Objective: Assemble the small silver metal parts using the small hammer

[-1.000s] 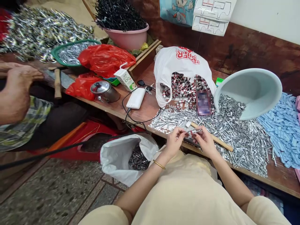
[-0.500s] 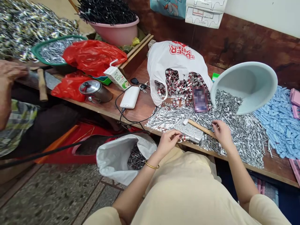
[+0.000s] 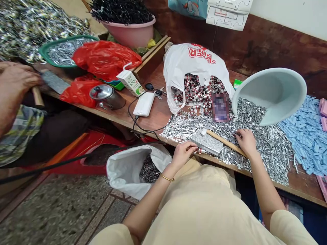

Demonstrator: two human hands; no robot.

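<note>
My left hand (image 3: 182, 154) pinches a small red-and-silver metal piece (image 3: 201, 151) with a ring end. It is held at the table's front edge, along the near side of a grey speckled block (image 3: 209, 142). A hammer (image 3: 226, 140) with a wooden handle lies with its head on the block. Right of the handle, my right hand (image 3: 247, 142) is at a heap of loose silver metal parts (image 3: 270, 156), thumb and fingers closed together at its surface. Whatever is between those fingertips is too small to make out.
A white plastic bag (image 3: 176, 64) of red-and-silver pieces stands behind, near a blurred-out rectangle. A tilted grey basin (image 3: 288, 81) rests on the heap, beside blue parts (image 3: 301, 129). A power bank (image 3: 144, 104), metal mug (image 3: 108, 97) and drink carton (image 3: 130, 82) stand left. Another person's hand (image 3: 20, 81) is far left.
My right hand has lowered into the metal heap, its fingers closing. My left hand still holds the red-and-silver piece at the block. The other person's hand has moved right. The view has shifted slightly.
</note>
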